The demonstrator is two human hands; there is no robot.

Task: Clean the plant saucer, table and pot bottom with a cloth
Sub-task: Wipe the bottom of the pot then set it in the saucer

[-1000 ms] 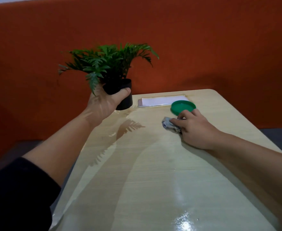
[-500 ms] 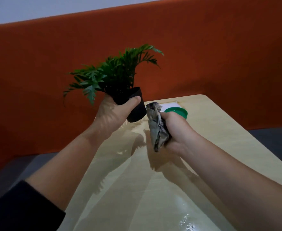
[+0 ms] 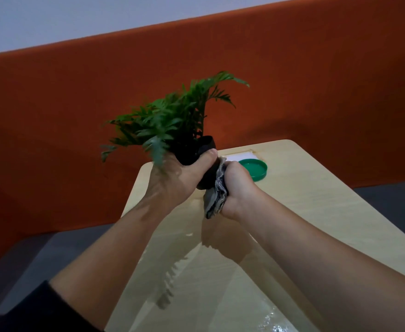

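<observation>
Above the far part of the pale wood-grain table (image 3: pixel 316 212), the left hand (image 3: pixel 177 180) is wrapped tight around the small black pot (image 3: pixel 202 149) and tips it so the foliage leans left and the base turns toward the other hand, which I judge is done to expose the underside for wiping. The right hand (image 3: pixel 237 185) is clenched on the crumpled grey cloth (image 3: pixel 217 192) and presses it against the pot's lower end, where the two hands nearly meet; the bottom itself is hidden behind cloth and fingers, so how clean it is cannot be told. The pot looks like smooth, matte plastic, slightly tapered, and the plant (image 3: pixel 170 121) has thin, feathery green fronds that blur at the tips. The cloth is soft and folded in layers, hanging in a loose tail below the fist. The green saucer (image 3: pixel 256 170), round, shallow and glossy, lies on the table just beyond the right hand, beside a flat white sheet (image 3: pixel 241 156). The tabletop is glossy and reflective near the camera.
</observation>
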